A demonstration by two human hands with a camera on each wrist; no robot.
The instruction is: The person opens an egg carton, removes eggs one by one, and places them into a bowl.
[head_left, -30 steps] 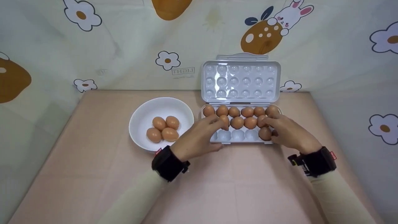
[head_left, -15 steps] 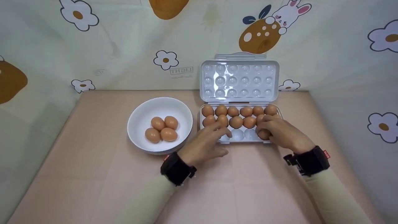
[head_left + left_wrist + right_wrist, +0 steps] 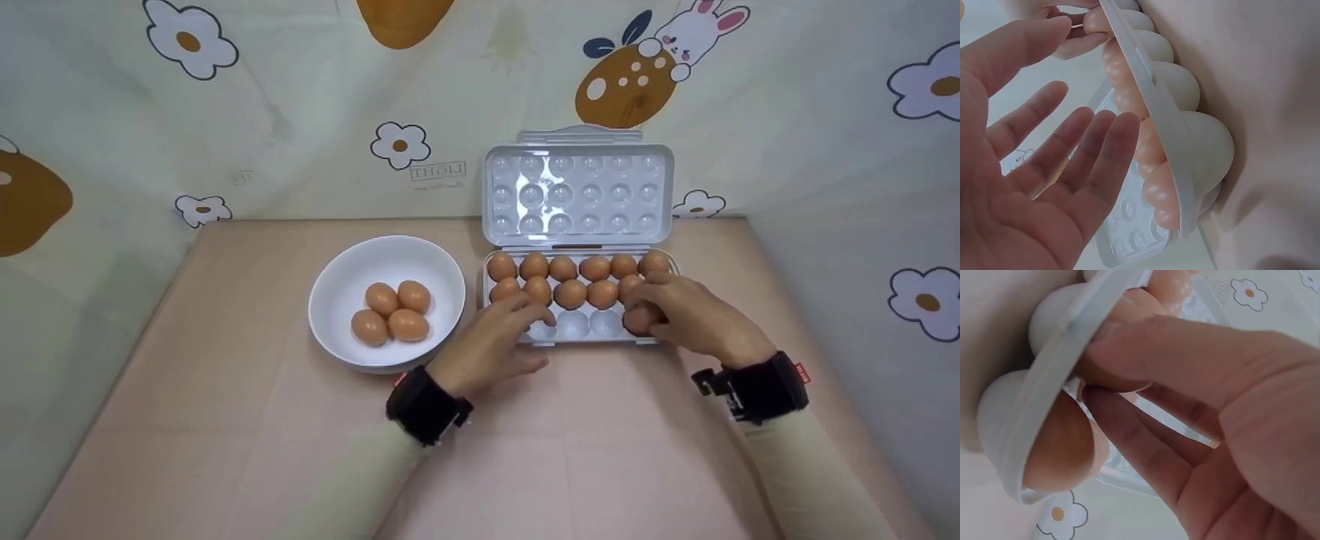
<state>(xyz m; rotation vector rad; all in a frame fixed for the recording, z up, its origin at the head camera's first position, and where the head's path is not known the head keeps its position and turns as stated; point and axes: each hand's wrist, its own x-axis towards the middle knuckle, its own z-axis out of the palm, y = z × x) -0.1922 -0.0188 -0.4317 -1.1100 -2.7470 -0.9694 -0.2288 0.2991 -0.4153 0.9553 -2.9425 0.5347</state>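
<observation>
My right hand [image 3: 697, 316] pinches a brown egg [image 3: 639, 320] between thumb and fingers, in the front row of the egg tray [image 3: 551, 343]. Beside it, another egg [image 3: 1061, 450] sits in the corner cup, hidden behind this hand in the head view. Brown eggs fill the tray's back row, and more stand in the middle row. My left hand [image 3: 491, 345] hovers at the tray's front left with fingers spread and nothing in them; the left wrist view shows its palm [image 3: 1033, 219] bare. Several front cups, such as one cup [image 3: 573, 324], hold no egg.
Left of the tray stands a white bowl [image 3: 337, 330] with several brown eggs [image 3: 409, 325] in it. The tray's hinged lid [image 3: 577, 196] is raised at the back, near a patterned cloth backdrop [image 3: 300, 112]. A pinkish cloth [image 3: 525, 465] covers the table.
My left hand has drawn away from an egg at the left of the middle row, toward me and slightly right. The right hand keeps at the same front-row egg, with only small shifts.
</observation>
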